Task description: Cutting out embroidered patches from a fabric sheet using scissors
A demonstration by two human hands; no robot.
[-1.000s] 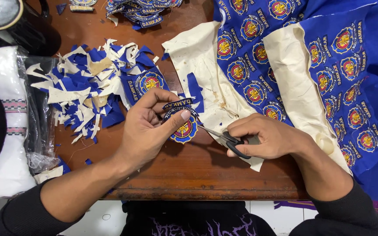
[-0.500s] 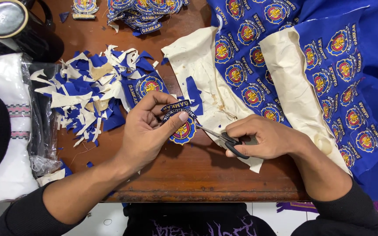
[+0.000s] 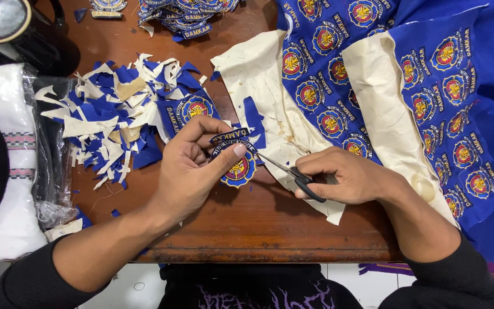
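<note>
Left hand (image 3: 192, 169) pinches patch (image 3: 238, 167) at mid-table; right hand (image 3: 347, 174) is closed around scissors (image 3: 294, 174), blades at the patch's right edge. Scrap pile (image 3: 118, 117) sits just left of the left hand, blue cloth (image 3: 407, 86) crowds the right, cut patches (image 3: 184, 14) lie at the far edge. Bare table (image 3: 258, 223) runs between the hands and the near edge.

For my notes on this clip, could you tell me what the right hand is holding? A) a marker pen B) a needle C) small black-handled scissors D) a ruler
C: the right hand grips small black-handled scissors, blades pointing at the embroidered patch pinched in the left hand.
</note>
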